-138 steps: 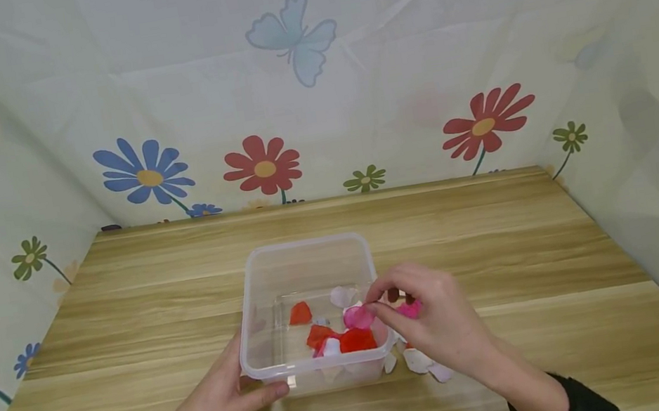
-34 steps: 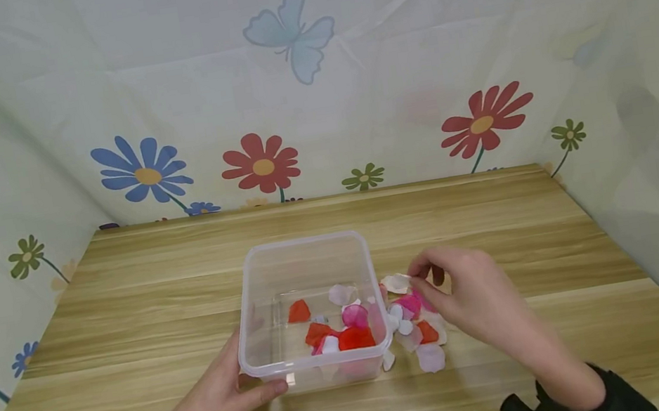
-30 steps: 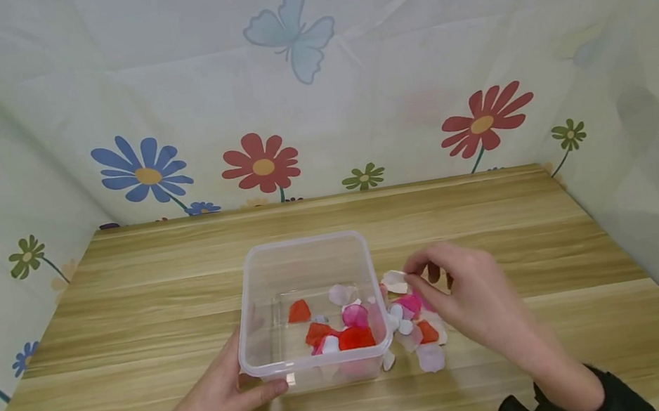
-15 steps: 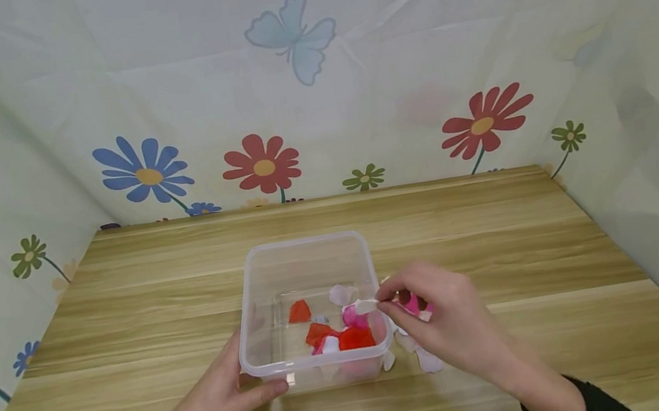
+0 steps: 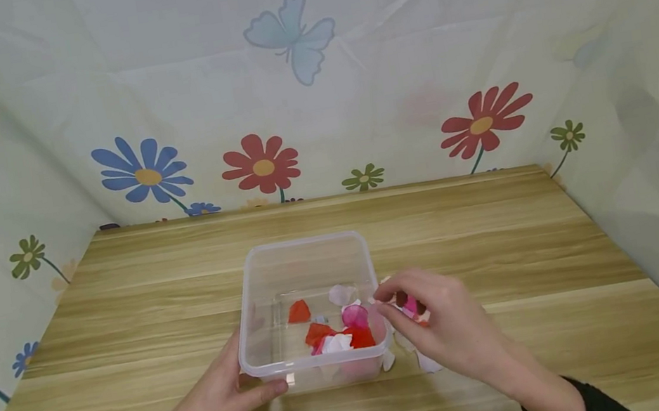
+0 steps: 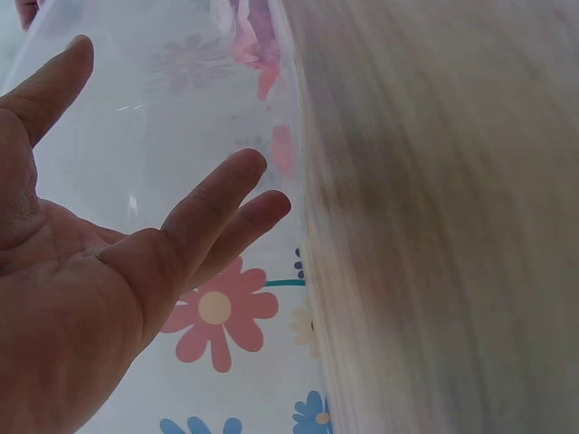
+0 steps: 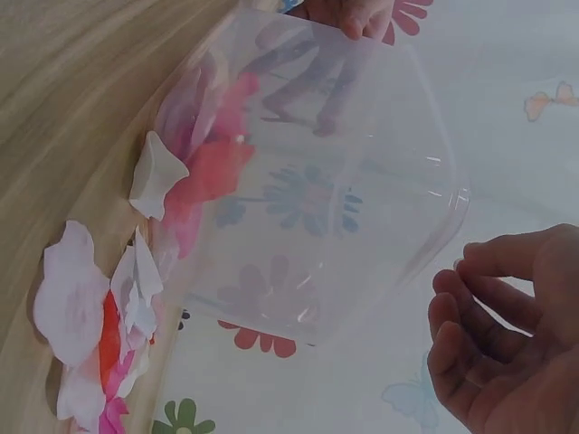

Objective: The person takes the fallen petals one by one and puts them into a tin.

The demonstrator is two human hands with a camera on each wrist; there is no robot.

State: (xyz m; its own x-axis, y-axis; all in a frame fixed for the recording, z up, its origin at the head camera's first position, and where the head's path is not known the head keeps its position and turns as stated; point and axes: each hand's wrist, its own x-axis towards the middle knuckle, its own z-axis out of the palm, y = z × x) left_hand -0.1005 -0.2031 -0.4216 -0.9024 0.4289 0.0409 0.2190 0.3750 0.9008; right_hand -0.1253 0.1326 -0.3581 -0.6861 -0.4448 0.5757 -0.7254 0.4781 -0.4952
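– as you look across from the left, how do your fingers stand?

– your left hand rests at the near left corner of the clear tub, thumb along the front wall. in the left wrist view its fingers look straight and wide apart.

– and inside the tub?

– an orange petal lies alone toward the left. further right, a white petal partly covers a red petal near the front, with a pink petal just behind.

– what of your right hand?

– its fingertips hang by the tub's right rim, thumb and forefinger narrow, nearly meeting. you can see no petal between them.

– so where do the loose petals lie from there?

– down and to the right, on the table outside the tub's right wall, partly hidden beneath your palm. a lilac petal lies flat; you cannot tell how its long axis points on the table. your right hand is nearer; the tub stands between them and your left.
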